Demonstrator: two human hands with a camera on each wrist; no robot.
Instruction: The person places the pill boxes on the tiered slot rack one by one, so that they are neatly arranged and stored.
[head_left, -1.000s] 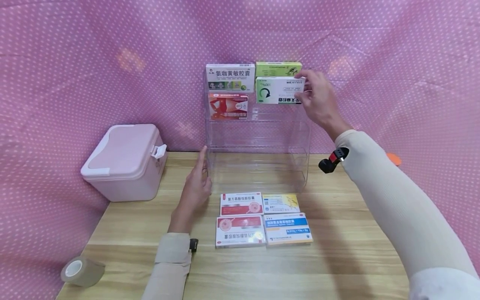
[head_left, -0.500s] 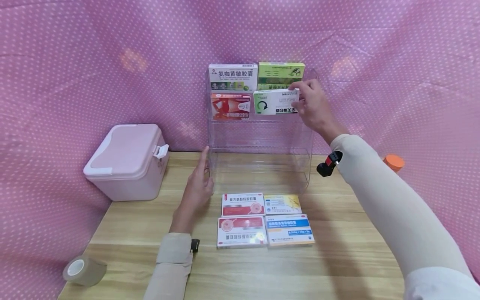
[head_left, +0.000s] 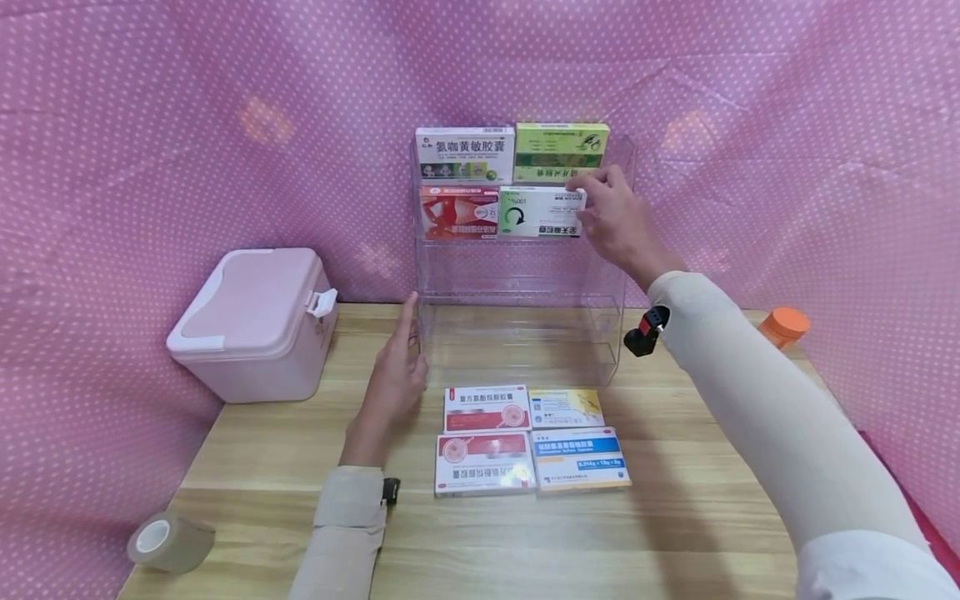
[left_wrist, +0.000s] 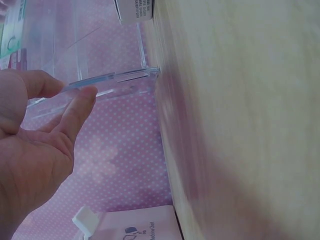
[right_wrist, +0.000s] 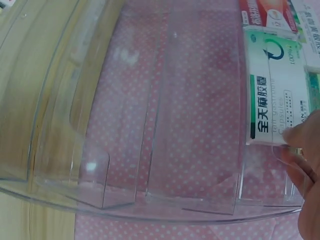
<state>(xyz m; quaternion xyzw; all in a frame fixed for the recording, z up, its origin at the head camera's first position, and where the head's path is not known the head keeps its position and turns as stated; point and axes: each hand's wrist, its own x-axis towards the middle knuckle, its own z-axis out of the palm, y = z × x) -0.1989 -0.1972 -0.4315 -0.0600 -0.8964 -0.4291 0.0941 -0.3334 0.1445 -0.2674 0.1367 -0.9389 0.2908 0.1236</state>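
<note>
A clear tiered rack (head_left: 525,275) stands at the back of the wooden table. My right hand (head_left: 588,196) pinches the right end of a white and green box (head_left: 536,212), which sits on the second tier beside a red box (head_left: 458,212). The right wrist view shows a fingertip (right_wrist: 300,137) on that box (right_wrist: 272,85). A white box (head_left: 465,154) and a green box (head_left: 561,150) stand on the top tier. My left hand (head_left: 408,325) rests with straight fingers against the rack's left side; the left wrist view shows its fingers (left_wrist: 75,107) at the rack edge (left_wrist: 110,80).
Several medicine boxes (head_left: 532,437) lie flat on the table in front of the rack. A pink lidded case (head_left: 251,321) stands at the left, a tape roll (head_left: 167,540) at the front left corner, an orange-capped bottle (head_left: 782,325) at the right. Pink dotted cloth surrounds the table.
My right hand brought the white and green box down and left from in front of the top tier onto the second tier, next to the red box. The left hand stayed put.
</note>
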